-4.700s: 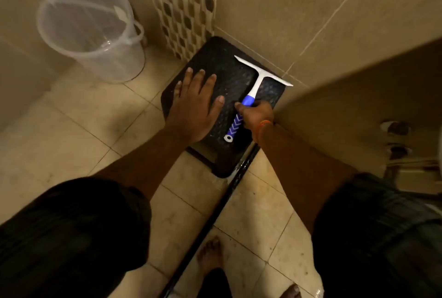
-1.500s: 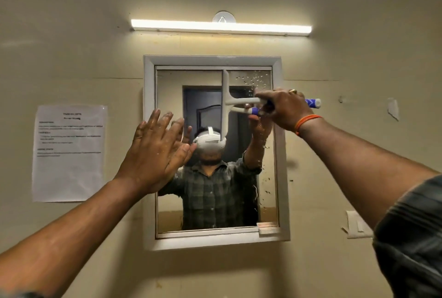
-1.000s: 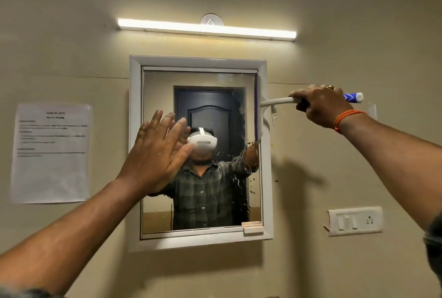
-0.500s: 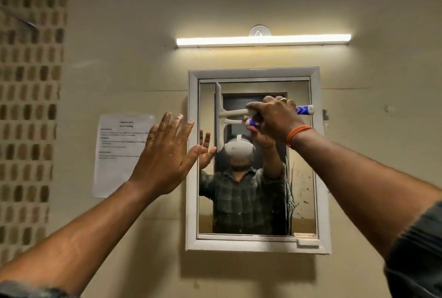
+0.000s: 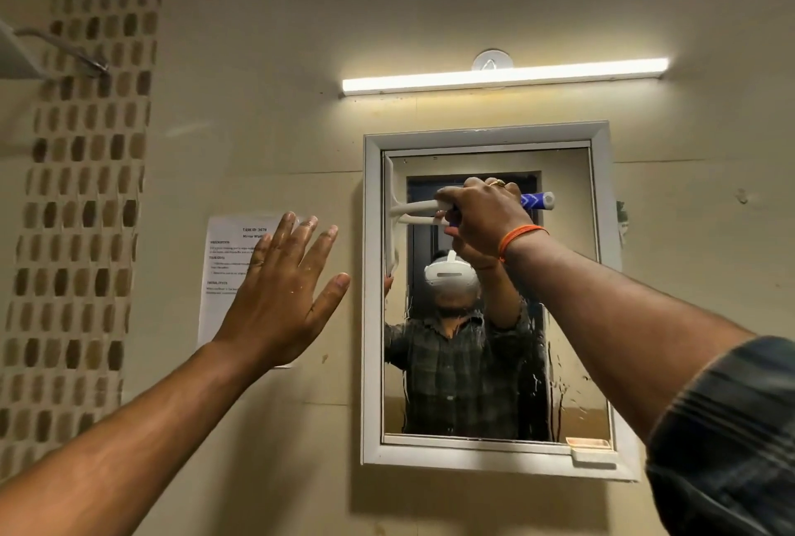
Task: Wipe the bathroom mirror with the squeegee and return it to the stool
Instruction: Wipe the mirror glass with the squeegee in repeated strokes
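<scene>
The white-framed mirror [image 5: 568,200] hangs on the beige wall under a tube light. My right hand [image 5: 486,213] grips the white squeegee [image 5: 413,208] by its blue handle, held level. The blade stands upright against the glass at the mirror's upper left edge. Water drops and streaks show on the lower right of the glass. My left hand [image 5: 288,294] is raised flat with fingers spread, in front of the wall left of the mirror, holding nothing. The stool is out of view.
A printed paper sheet [image 5: 228,260] is stuck on the wall behind my left hand. A tube light [image 5: 503,77] runs above the mirror. A patterned tile strip [image 5: 81,191] and a metal shower arm [image 5: 64,47] are at far left.
The squeegee blade has slid left across the glass to the mirror's left edge. My left hand has come off the frame and now sits further left over the paper sheet.
</scene>
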